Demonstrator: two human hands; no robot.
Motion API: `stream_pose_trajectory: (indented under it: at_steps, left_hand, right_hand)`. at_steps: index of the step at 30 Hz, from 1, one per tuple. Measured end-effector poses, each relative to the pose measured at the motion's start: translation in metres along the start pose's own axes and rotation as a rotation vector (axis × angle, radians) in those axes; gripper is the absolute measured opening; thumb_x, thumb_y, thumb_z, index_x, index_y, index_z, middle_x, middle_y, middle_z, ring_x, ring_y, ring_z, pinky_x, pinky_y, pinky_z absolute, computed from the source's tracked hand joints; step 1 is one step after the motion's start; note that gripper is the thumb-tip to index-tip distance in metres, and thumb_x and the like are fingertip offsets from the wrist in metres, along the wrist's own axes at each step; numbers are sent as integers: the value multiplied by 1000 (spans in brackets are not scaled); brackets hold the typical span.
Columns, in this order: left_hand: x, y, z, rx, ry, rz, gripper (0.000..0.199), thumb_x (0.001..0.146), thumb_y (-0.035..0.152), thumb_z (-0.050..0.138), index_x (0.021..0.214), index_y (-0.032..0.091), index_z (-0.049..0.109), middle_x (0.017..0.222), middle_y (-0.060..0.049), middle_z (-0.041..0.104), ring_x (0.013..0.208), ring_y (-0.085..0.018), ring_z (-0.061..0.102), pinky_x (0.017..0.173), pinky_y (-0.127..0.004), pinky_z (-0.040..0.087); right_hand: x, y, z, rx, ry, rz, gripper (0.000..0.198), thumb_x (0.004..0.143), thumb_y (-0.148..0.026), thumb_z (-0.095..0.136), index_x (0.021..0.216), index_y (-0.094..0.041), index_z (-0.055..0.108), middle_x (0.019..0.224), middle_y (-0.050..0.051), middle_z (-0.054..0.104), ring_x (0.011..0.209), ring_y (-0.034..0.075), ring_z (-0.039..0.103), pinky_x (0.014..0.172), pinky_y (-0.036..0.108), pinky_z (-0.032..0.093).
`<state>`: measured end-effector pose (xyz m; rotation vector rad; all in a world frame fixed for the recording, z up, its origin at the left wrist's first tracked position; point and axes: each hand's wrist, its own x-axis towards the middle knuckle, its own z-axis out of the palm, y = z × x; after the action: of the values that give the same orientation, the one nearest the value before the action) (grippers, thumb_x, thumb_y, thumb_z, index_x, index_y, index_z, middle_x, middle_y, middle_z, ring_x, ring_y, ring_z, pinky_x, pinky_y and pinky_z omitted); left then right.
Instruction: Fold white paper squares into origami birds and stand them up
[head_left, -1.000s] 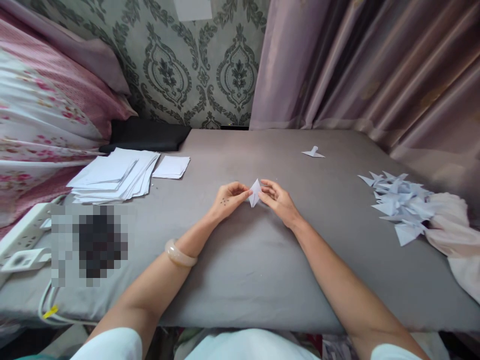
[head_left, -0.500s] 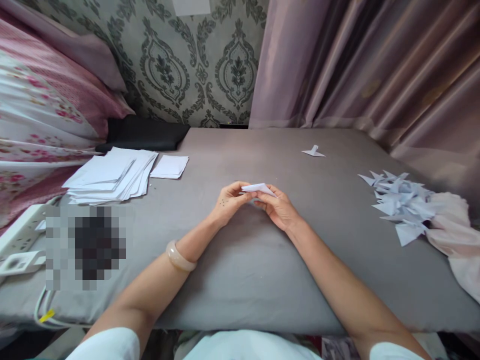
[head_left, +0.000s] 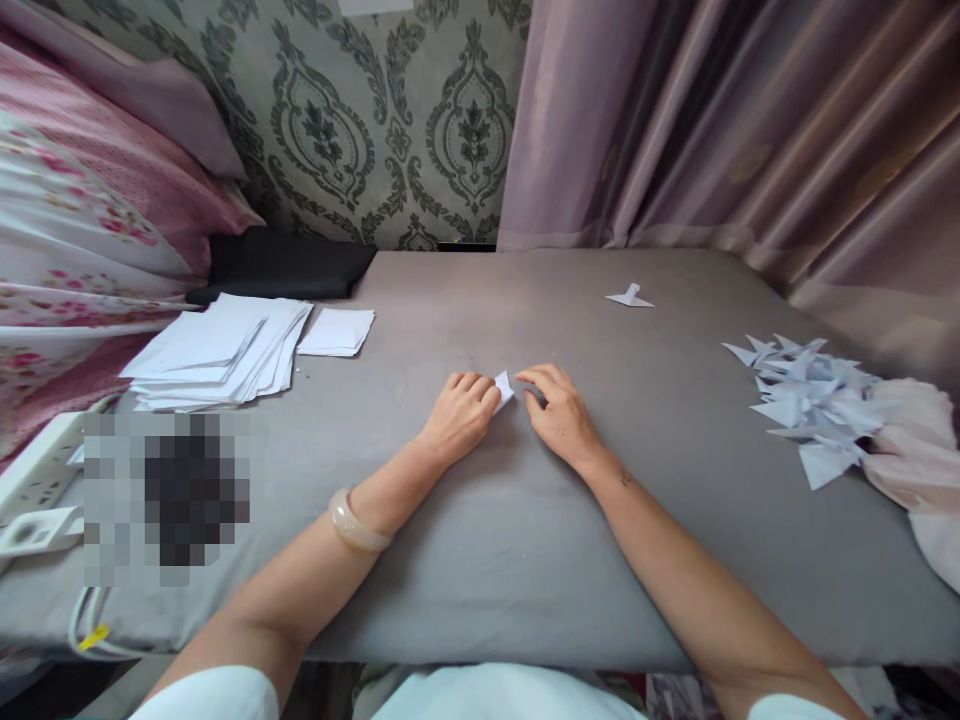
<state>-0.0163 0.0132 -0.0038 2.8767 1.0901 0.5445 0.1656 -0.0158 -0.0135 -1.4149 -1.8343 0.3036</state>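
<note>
At the middle of the grey-covered table (head_left: 585, 560), my left hand (head_left: 463, 412) is closed around a small folded white paper (head_left: 505, 390). Only its pointed right end shows past my fingers; the rest is hidden under them. Just right of the paper's tip is my right hand (head_left: 556, 412), thumb and fingers curved apart with nothing between them. A pale bangle (head_left: 358, 520) circles my left wrist.
Left of my hands lie a stack of white sheets (head_left: 217, 350) and a smaller pile of paper squares (head_left: 337, 332). A heap of folded paper pieces (head_left: 817, 395) rests at right, beside pale cloth (head_left: 915, 430). One folded paper piece (head_left: 631, 296) stands farther back. A power strip (head_left: 37, 470) is at far left.
Both hands held the folded paper between them; now my right hand has let go and moved slightly away to the right. My left hand has turned palm-down over the paper.
</note>
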Motion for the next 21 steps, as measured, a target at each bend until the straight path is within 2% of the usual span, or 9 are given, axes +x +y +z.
stream_pose_trajectory:
  at_steps: [4, 7, 15, 21]
  left_hand:
    - [-2, -1, 5, -197, -21, -14, 26, 75, 6, 44, 95, 15, 58, 98, -12, 63, 89, -22, 55, 80, -35, 44]
    - [-3, -6, 3, -391, 3, -87, 34, 67, 7, 49, 99, 14, 59, 97, -11, 60, 87, -21, 55, 82, -33, 46]
    - [-1, -14, -1, -566, -31, -234, 23, 75, 18, 56, 95, 15, 66, 99, -10, 58, 89, -20, 56, 80, -32, 48]
    - [3, -18, 3, -625, -15, -279, 20, 84, 23, 50, 88, 15, 68, 93, -9, 60, 83, -18, 57, 76, -30, 47]
  right_hand:
    - [-4, -1, 0, -65, -170, -42, 36, 82, -5, 44, 102, -24, 67, 103, 6, 62, 101, 20, 55, 91, 35, 45]
    - [-5, -2, -1, -109, -214, -37, 33, 80, -8, 47, 100, -23, 68, 104, 7, 62, 100, 21, 54, 90, 35, 45]
    - [-5, -4, -2, -136, -219, -4, 28, 77, -14, 54, 100, -23, 66, 107, 7, 61, 100, 23, 55, 89, 37, 46]
    - [-4, -4, -1, -98, -190, 37, 17, 86, -24, 52, 94, -23, 67, 103, 6, 63, 99, 22, 57, 88, 36, 46]
